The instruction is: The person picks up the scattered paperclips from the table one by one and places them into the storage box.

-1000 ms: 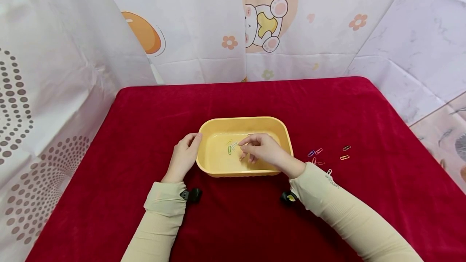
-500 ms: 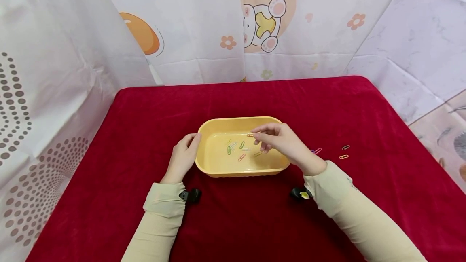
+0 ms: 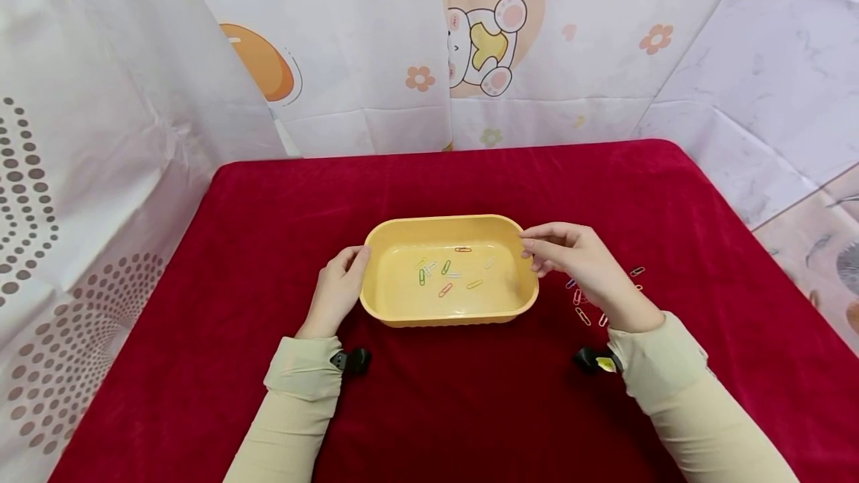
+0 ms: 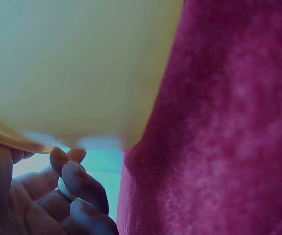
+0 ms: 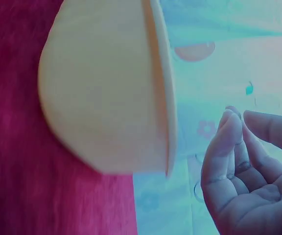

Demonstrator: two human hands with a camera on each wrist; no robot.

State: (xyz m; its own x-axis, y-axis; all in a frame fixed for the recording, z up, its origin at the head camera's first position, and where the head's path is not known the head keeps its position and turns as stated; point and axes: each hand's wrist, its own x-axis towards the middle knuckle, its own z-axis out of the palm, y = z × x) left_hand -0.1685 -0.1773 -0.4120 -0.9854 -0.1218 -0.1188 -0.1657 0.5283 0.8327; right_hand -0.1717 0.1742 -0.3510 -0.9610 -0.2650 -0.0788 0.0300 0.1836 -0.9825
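A yellow oblong plastic basin (image 3: 443, 317) stands on the red cloth. My left hand (image 3: 334, 291) grips its left end, thumb at the rim and the other fingers outside, as the left wrist view shows. Several paper clips lie scattered inside, among them a green paper clip (image 3: 446, 267), a red paper clip (image 3: 463, 250) and a yellow paper clip (image 3: 474, 285). My right hand (image 3: 580, 263) hovers by the basin's right end. Its fingers are loosely bent, with a small gap to the thumb; nothing shows between them in the right wrist view (image 5: 248, 176).
More paper clips lie on the cloth right of the basin, partly under my right hand, including a yellowish paper clip (image 3: 582, 317) and a dark paper clip (image 3: 637, 271). The red cloth (image 3: 309, 196) covers the table. Printed curtains (image 3: 376, 43) hang behind it.
My right hand has moved from over the middle of the basin rightward to its right end, uncovering paper clips inside. The left hand keeps its hold on the basin.
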